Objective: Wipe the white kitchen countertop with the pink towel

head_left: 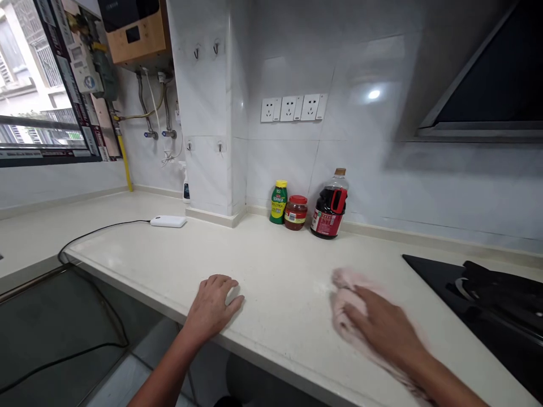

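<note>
R hand point(384, 328) has hold of the cloth point(345, 281), fingers part-curled w/ a fold btwn thumb & fingers; blur hides the exact grip. Cloth is pink & bunched: most of it sits under R hand & just past its fingertips, to the L, w/ a strip trailing back along the wrist. Looks to be on the worktop point(275, 271), but can't tell if all of it touches. L hand point(213, 305) is half open, fingers bent & close together, thumb spread apart, nothing in it; it's at the worktop's front edge, well apart from the cloth, which is off to its R. Hob point(441, 299) is R of R hand, near, not touching. Beyond R hand & to its L, at the back: dark bottle point(326, 217) w/ red label, then jar point(296, 213) w/ red lid, then green bottle point(278, 203) w/ yellow cap, just beside jar. White box point(168, 221) w/ black cable point(102, 229) lies beyond L hand, to its L.
</note>
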`<action>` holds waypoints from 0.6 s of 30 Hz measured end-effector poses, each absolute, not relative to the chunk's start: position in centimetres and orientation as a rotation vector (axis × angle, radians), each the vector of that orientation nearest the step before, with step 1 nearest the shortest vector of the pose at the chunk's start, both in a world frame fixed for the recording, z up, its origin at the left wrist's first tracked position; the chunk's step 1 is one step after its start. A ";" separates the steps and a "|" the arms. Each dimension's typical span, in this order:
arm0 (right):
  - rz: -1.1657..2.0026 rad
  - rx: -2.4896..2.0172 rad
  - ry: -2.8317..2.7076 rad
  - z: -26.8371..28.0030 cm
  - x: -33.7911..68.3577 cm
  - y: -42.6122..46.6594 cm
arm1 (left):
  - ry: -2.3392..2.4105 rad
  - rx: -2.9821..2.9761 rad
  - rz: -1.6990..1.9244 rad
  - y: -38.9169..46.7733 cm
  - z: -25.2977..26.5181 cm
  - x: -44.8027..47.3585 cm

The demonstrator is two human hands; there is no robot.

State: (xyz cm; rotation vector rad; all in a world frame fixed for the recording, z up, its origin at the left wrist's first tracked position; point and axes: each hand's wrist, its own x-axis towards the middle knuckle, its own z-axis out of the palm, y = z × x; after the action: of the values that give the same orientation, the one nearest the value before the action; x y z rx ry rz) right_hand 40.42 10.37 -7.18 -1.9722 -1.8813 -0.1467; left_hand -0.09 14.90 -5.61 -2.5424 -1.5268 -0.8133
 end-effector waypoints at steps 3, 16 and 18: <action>0.036 -1.700 -2.170 -6.1 32.4 9.9 | -1.523 -2.531 -0.804 15.0 -5.5 0.0; 0.286 -1.390 -2.366 -6.9 28.6 5.7 | -1.516 -2.554 -0.829 15.1 -5.9 -0.6; 0.198 -1.541 -2.219 -9.0 33.6 4.4 | -1.508 -2.564 -0.826 15.1 -6.0 -0.6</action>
State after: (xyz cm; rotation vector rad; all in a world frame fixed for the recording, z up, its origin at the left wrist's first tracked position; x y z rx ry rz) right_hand 33.60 4.40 -8.96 -1.5406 -2.2187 0.1984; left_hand -0.58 15.15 -5.96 -2.5637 -1.5075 -0.8259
